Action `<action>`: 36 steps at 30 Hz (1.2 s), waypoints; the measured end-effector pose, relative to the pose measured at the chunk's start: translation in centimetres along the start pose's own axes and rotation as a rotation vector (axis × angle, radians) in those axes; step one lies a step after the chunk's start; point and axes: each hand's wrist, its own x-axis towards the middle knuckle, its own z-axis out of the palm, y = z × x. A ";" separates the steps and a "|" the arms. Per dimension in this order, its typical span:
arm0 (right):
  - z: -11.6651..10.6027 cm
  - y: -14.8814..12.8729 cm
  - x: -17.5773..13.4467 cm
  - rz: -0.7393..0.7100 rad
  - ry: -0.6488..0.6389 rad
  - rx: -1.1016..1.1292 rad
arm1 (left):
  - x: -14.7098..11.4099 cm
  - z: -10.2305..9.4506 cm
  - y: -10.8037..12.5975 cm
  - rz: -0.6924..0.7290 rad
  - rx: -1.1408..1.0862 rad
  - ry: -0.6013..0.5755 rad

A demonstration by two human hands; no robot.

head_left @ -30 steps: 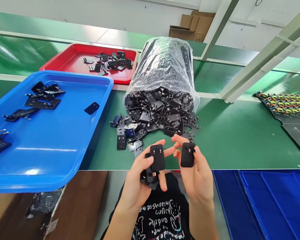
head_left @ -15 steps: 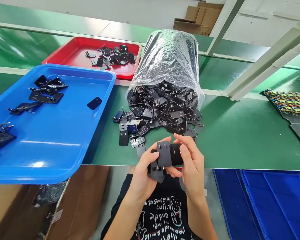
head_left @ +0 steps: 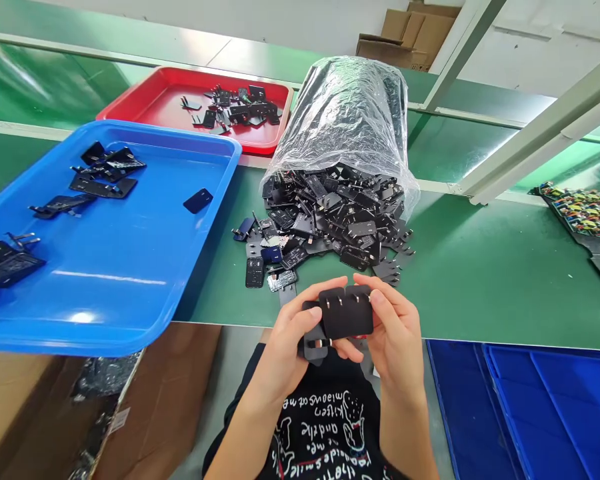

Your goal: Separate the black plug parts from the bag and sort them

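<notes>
Over the table's front edge my left hand [head_left: 290, 340] is closed on a few black plug covers [head_left: 314, 339], flat plastic plates with metal pins. My right hand [head_left: 396, 330] pinches the right edge of another black plug cover [head_left: 359, 312]. The two hands bring their plates side by side, pins facing up, and the edges appear to touch. Just beyond the hands spreads a heap of similar plug covers [head_left: 325, 220], spilling from a clear plastic bag [head_left: 350, 113] that lies on its side.
A blue tray [head_left: 130, 267] with several plug covers stands at the left, overlapping a red tray [head_left: 145, 100] that holds more. Wired parts [head_left: 587, 210] sit on a dark board at the right. Blue bins [head_left: 540, 400] and a cardboard box [head_left: 165, 393] are below the table.
My right hand has brought its plug cover flush beside the one in my left, and the plates have tilted. The whole view has shifted slightly.
</notes>
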 end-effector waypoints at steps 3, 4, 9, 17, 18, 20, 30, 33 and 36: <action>0.0 -0.2 -0.2 0.013 0.006 0.028 | -0.1 -0.1 0.0 -0.008 -0.019 0.001; -0.1 -0.2 -0.3 0.018 -0.001 0.039 | -0.1 -0.1 0.0 -0.011 -0.023 0.001; -0.1 -0.5 -0.6 0.043 -0.027 0.086 | -0.3 0.1 0.1 -0.019 -0.013 -0.008; -0.1 -0.8 -1.2 -0.004 -0.027 0.110 | -1.0 0.5 0.1 -0.013 0.030 0.008; -0.1 -0.8 -1.2 -0.002 -0.030 0.117 | -1.0 0.5 0.1 -0.020 0.027 0.003; 0.0 -0.8 -1.3 -0.007 -0.045 0.131 | -1.0 0.4 0.0 -0.023 0.013 0.005; -0.1 -0.3 -1.5 -0.063 -0.025 0.050 | -0.8 0.5 -0.2 -0.017 -0.025 0.124; -0.1 -0.2 -1.4 -0.071 -0.024 0.046 | -0.7 0.6 -0.1 -0.035 -0.010 0.126; 0.0 0.0 -1.4 -0.078 -0.008 0.051 | -0.8 0.7 -0.4 -0.039 -0.011 0.115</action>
